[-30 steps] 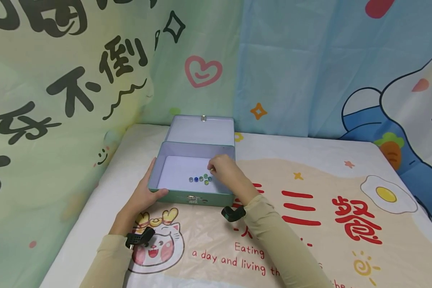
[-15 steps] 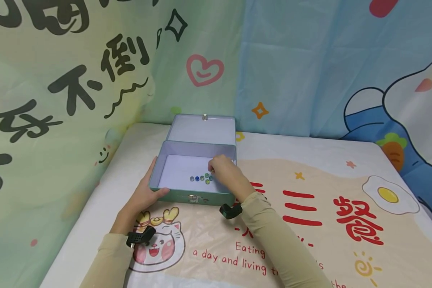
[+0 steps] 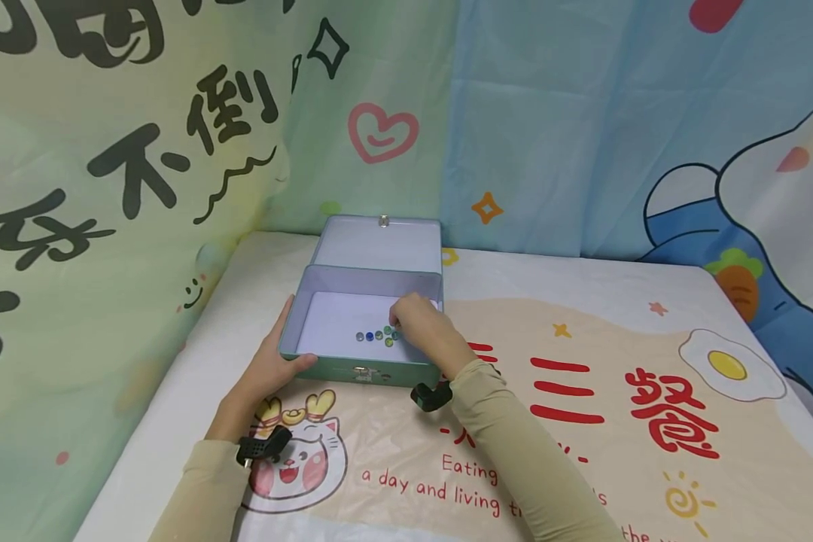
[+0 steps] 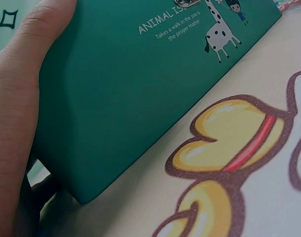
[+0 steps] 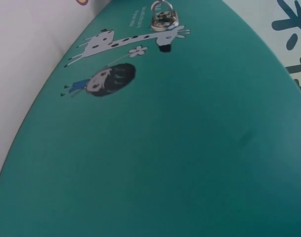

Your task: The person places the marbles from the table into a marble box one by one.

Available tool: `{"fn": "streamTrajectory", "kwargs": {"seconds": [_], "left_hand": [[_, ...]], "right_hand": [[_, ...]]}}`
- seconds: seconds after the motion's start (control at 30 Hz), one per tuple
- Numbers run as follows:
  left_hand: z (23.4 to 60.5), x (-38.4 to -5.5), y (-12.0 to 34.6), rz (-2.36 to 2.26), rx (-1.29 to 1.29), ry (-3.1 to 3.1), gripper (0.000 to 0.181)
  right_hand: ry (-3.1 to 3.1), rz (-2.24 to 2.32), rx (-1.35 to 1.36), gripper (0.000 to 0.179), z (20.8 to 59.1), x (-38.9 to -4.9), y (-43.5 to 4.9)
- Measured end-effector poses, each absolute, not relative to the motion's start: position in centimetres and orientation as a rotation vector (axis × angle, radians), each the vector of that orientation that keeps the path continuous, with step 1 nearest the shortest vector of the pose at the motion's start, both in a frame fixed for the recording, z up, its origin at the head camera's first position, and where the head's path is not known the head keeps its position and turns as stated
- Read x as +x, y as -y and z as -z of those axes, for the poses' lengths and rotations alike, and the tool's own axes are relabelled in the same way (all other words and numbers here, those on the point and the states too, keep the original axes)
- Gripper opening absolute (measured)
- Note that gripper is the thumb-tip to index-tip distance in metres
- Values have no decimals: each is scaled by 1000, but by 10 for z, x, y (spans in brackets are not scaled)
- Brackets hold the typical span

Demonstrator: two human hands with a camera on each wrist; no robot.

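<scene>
several marbles [image 3: 379,336] lie in a green box [image 3: 335,369] gripped by the left hand [image 3: 271,366]; the right hand [image 3: 423,325] reaches inside, its grasp too hidden to tell.

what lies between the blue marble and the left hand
From the blue marble toward the left hand, the head view shows one greyish marble, then bare floor of the box, then its left wall.

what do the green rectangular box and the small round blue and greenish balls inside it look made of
Green rectangular metal-looking box: probably painted tin, smooth, satiny, judging by thin walls and soft sheen; plastic is possible.
Small round blue and greenish glassy balls: perhaps glossy glass, since they look translucent, though too small to confirm.
</scene>
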State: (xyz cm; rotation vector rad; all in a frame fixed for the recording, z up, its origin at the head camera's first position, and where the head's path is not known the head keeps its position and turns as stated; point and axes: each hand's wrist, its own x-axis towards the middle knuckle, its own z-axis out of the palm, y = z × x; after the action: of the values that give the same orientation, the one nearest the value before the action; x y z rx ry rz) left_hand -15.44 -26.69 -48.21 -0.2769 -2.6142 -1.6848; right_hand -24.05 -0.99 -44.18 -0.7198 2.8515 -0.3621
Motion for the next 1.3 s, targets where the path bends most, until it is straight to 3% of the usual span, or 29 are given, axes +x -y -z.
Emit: {"fn": "streamTrajectory", "kwargs": {"seconds": [0.8, 1.3], "left_hand": [[472, -147, 262, 1701, -268, 2613, 114], [470, -147, 261, 1717, -284, 2594, 113]], "right_hand": [[-2829, 310, -679, 28, 440, -237, 11], [-2824, 265, -705, 25, 442, -238, 10]]}}
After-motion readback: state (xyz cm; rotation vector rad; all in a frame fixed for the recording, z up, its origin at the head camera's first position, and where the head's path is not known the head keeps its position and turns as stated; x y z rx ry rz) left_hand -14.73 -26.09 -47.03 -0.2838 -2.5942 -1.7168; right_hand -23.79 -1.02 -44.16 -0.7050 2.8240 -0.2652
